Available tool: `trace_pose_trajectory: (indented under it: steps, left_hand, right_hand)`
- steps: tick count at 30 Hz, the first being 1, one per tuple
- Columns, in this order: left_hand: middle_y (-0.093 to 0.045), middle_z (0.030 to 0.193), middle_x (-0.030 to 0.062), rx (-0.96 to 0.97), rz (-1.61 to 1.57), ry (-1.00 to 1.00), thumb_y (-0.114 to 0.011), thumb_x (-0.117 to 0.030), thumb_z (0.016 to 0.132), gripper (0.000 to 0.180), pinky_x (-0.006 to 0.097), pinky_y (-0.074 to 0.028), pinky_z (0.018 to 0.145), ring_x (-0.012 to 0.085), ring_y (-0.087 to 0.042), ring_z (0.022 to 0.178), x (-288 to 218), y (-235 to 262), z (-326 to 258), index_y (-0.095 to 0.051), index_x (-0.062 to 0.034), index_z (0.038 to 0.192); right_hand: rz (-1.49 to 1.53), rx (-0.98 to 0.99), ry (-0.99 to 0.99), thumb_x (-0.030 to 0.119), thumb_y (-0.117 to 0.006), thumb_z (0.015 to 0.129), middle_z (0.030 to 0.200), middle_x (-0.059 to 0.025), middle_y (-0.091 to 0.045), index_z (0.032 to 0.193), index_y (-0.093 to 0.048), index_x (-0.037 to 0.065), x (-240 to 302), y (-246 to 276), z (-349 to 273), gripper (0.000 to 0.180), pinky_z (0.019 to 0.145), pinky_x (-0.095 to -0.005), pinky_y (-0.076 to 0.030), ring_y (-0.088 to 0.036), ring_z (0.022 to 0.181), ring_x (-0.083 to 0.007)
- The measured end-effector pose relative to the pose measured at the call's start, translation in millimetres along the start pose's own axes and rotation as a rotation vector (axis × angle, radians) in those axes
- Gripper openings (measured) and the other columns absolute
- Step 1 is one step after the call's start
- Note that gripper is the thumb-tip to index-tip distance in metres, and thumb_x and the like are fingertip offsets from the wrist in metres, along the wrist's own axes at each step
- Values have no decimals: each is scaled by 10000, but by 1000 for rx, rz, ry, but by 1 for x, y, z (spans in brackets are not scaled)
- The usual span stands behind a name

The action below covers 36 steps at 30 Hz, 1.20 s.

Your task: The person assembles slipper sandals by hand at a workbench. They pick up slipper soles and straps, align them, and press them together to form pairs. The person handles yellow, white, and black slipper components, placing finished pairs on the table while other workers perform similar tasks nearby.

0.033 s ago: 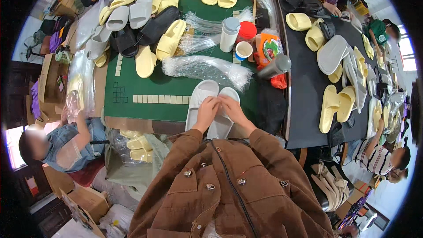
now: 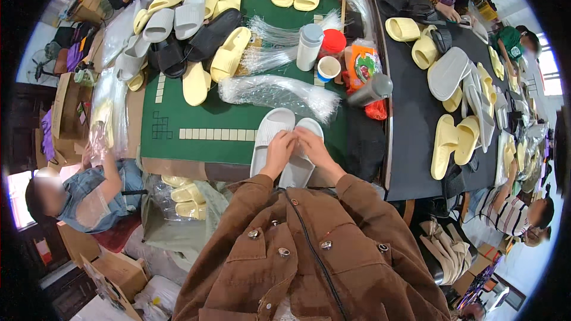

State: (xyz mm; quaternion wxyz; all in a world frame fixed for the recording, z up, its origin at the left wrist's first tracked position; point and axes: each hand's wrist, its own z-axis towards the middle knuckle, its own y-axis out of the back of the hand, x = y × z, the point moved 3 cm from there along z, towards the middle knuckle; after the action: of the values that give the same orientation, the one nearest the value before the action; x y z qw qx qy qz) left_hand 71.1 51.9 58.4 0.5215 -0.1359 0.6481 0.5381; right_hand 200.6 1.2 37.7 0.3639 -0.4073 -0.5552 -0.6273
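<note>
A pair of pale grey slide slippers [image 2: 270, 128] lies side by side, soles down, at the near edge of the green table mat [image 2: 196, 113]. My left hand [image 2: 278, 150] and my right hand [image 2: 314, 147] rest on them. The fingertips of both hands meet and pinch at the seam where the two slippers touch. What sits between the fingers is too small to make out. My brown jacket sleeves come in from below.
Just beyond the slippers are a bundle of clear plastic strands [image 2: 273, 92], a white bottle [image 2: 309, 47], a cup [image 2: 328, 68] and a tipped grey tumbler [image 2: 372, 90]. Yellow, grey and black slippers [image 2: 190, 30] are heaped far left. A black table [image 2: 416, 142] stands at right. A seated person [image 2: 89, 193] is at lower left.
</note>
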Motion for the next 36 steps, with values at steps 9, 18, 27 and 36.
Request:
trace_pose_trajectory:
  steps: [9,18,27,36]
  left_hand:
    - [-610,872,155,-32,-87,72,-559,-40,832,94,393,-471,700,342,-597,797,-1,0,4,-607,-5,905]
    - [-426,1275,230,117,74,-61,-627,18,754,662,406,-351,997,391,-413,1183,-6,-19,9,-312,2,1336]
    - [-333,1405,197,343,382,-238,-659,-278,773,570,490,-205,1061,378,-265,1312,4,-28,-15,-494,-152,1303]
    - [-249,1449,198,384,526,-218,-713,-188,706,762,527,-174,1074,382,-228,1336,-12,-33,-26,-368,-175,1386]
  right_hand:
    - [137,-234,-231,106,-571,863,1171,-130,-587,1028,-663,31,22,7,-2,203,878,-329,-456,-590,1021,-259]
    - [997,-465,-321,200,-492,948,936,-55,-596,988,-528,80,54,41,6,132,677,-261,-484,-576,823,-134]
    - [171,-1195,-514,101,-491,906,827,-11,-534,940,-578,26,-20,254,-148,119,654,-243,-415,-481,713,-88]
    - [-144,-1157,-601,274,-622,837,1051,-118,-605,1153,-543,-34,-139,413,-200,449,829,-304,-420,-565,939,-195]
